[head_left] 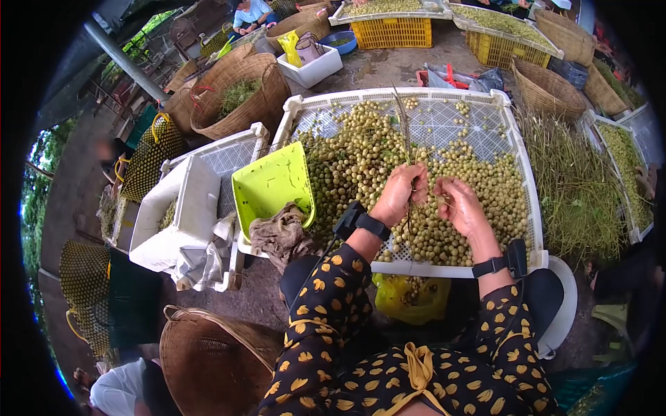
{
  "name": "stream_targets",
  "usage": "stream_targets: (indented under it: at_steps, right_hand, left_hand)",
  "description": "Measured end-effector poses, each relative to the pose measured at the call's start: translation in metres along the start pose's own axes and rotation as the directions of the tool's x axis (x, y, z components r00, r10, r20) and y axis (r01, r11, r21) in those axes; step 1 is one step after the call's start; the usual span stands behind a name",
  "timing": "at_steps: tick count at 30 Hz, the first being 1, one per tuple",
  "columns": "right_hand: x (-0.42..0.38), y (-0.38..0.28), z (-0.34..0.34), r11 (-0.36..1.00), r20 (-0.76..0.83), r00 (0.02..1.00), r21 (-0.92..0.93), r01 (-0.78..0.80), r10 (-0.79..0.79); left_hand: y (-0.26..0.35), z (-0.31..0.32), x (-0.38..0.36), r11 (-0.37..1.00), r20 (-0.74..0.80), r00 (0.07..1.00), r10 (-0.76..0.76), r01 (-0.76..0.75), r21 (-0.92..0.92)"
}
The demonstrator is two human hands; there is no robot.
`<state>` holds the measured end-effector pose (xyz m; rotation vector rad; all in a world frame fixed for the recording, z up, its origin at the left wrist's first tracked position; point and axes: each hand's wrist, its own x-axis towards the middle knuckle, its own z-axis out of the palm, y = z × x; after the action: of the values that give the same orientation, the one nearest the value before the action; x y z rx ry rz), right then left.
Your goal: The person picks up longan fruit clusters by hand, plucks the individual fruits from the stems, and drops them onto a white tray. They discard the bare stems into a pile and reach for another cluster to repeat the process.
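My left hand [401,195] is closed around a long, thin brown twig [404,128] that stands nearly upright over the tray. Just to its right, my right hand [463,208] has its thumb and fingertips drawn together near the twig. Whatever they pinch is too small to make out. Beneath both hands, a white mesh tray [525,170] holds many small, round, yellow-green fruits [479,186], thick at left and centre and sparser towards the back right. A lime-green scoop-shaped bin [267,182] leans on the tray's left edge, with a crumpled brown cloth [281,234] over its lip.
Bare stems [572,187] are heaped right of the tray. At left are a white foam box [173,215] and wicker baskets [239,97]. A yellow bag [411,299] hangs below the front edge. Other people sit nearby; further fruit trays rest on yellow crates [392,32] behind.
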<state>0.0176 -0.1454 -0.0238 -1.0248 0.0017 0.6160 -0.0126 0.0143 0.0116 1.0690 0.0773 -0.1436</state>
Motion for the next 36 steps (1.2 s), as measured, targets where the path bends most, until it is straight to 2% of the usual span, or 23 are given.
stream_targets:
  at_steps: [2, 5, 8, 13, 16, 17, 18, 20, 21, 22, 23, 24, 26, 29, 32, 33, 34, 36]
  right_hand:
    - [-0.012, -0.010, 0.005, 0.997, 0.098, 0.993, -0.025, -0.070, 0.073]
    - [-0.013, -0.011, 0.003, 0.994, 0.189, 0.978, -0.075, -0.078, 0.091]
    - [-0.007, -0.009, -0.002, 0.996, 0.206, 0.977, -0.079, -0.032, 0.047]
    - [0.000, -0.012, -0.008, 0.996, 0.074, 0.993, 0.025, 0.089, -0.090]
    - [-0.005, -0.023, -0.009, 0.883, -0.104, 0.977, -0.454, 0.119, -0.185]
    - [-0.008, -0.026, -0.009, 0.717, -0.074, 0.966, -0.685, 0.133, -0.249]
    - [-0.011, -0.028, -0.002, 0.643, -0.084, 0.948, -0.753, 0.142, -0.308]
    - [-0.012, -0.026, 0.003, 0.665, -0.026, 0.962, -0.727, 0.169, -0.273]
    - [-0.007, -0.018, -0.003, 0.584, 0.120, 0.926, -0.745, 0.322, -0.358]
    - [-0.004, -0.013, -0.003, 0.562, 0.176, 0.919, -0.746, 0.358, -0.352]
    - [0.002, -0.004, -0.006, 0.628, 0.132, 0.922, -0.697, 0.347, -0.364]
    - [-0.012, -0.023, 0.005, 0.539, 0.080, 0.969, -0.818, 0.198, -0.234]
    - [0.003, 0.000, -0.012, 0.674, 0.084, 0.917, -0.654, 0.345, -0.389]
    - [-0.022, -0.023, -0.002, 0.848, -0.064, 0.983, -0.519, 0.112, -0.170]
    - [-0.028, -0.037, -0.012, 0.866, -0.047, 0.960, -0.445, 0.227, -0.276]
    - [-0.030, -0.046, -0.018, 0.863, -0.088, 0.942, -0.435, 0.255, -0.323]
    - [-0.032, -0.060, -0.027, 0.861, -0.128, 0.923, -0.425, 0.279, -0.362]
    - [-0.044, -0.101, -0.045, 0.798, -0.264, 0.809, -0.481, 0.362, -0.526]
  left_hand:
    - [0.002, -0.006, 0.001, 1.000, -0.001, 1.000, 0.028, -0.028, -0.003]
    - [0.003, -0.009, 0.003, 0.999, -0.056, 0.997, 0.049, -0.049, -0.014]
    - [0.005, -0.008, 0.001, 0.997, -0.078, 0.994, 0.075, -0.076, -0.002]
    - [0.005, -0.003, -0.004, 0.997, -0.091, 0.993, 0.074, -0.076, -0.016]
    - [0.003, -0.009, -0.003, 0.988, -0.161, 0.979, 0.126, -0.110, 0.108]
    - [0.001, -0.009, -0.002, 0.973, -0.186, 0.973, 0.138, -0.099, 0.208]
    - [-0.003, -0.010, -0.001, 0.944, -0.146, 0.981, 0.125, -0.073, 0.322]
    - [-0.030, -0.019, 0.015, 0.754, -0.126, 0.957, 0.262, -0.122, 0.646]
    - [-0.030, -0.007, 0.010, 0.559, -0.036, 0.935, 0.353, -0.180, 0.809]
    - [-0.029, 0.003, 0.004, 0.324, 0.072, 0.901, 0.428, -0.228, 0.918]
    - [-0.038, 0.004, 0.006, 0.208, 0.179, 0.874, 0.451, -0.298, 0.932]
    - [-0.031, 0.019, -0.002, 0.112, 0.219, 0.898, 0.382, -0.280, 0.953]
    - [-0.042, 0.024, -0.001, 0.051, 0.202, 0.916, 0.347, -0.233, 0.971]
    - [-0.043, 0.031, -0.006, 0.081, 0.264, 0.898, 0.353, -0.310, 0.947]
    - [-0.032, 0.040, -0.007, 0.043, 0.396, 0.865, 0.308, -0.429, 0.902]
    - [-0.023, 0.046, -0.010, 0.100, 0.399, 0.841, 0.366, -0.462, 0.881]
    - [-0.013, 0.051, -0.010, -0.015, 0.499, 0.687, 0.528, -0.580, 0.814]
    - [0.009, 0.049, -0.014, 0.107, 0.390, 0.716, 0.579, -0.540, 0.835]
